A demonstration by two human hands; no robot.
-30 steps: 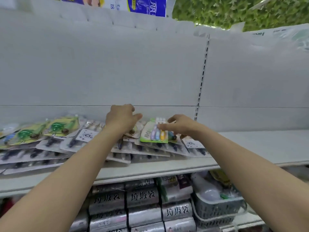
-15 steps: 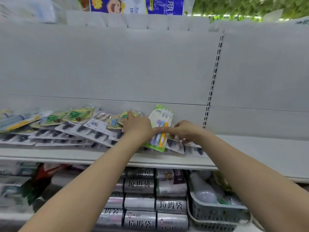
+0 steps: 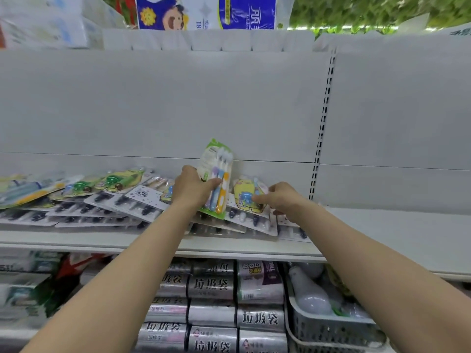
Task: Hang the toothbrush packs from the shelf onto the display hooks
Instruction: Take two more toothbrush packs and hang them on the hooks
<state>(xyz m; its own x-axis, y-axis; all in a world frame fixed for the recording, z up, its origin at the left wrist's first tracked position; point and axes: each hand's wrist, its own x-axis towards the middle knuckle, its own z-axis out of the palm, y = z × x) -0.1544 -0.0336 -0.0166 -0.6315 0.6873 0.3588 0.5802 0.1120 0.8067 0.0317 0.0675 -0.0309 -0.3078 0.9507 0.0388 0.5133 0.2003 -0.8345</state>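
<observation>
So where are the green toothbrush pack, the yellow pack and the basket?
green toothbrush pack (image 3: 212, 154), head view, card top
yellow pack (image 3: 240, 191), head view, yellow card
basket (image 3: 331, 329), head view, front wall

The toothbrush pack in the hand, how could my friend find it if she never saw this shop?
Look at the long white shelf with a heap of flat packs. Near its middle, the left hand holds one toothbrush pack. It alone stands up off the heap, with a green card and purple, blue and orange brushes.
</observation>
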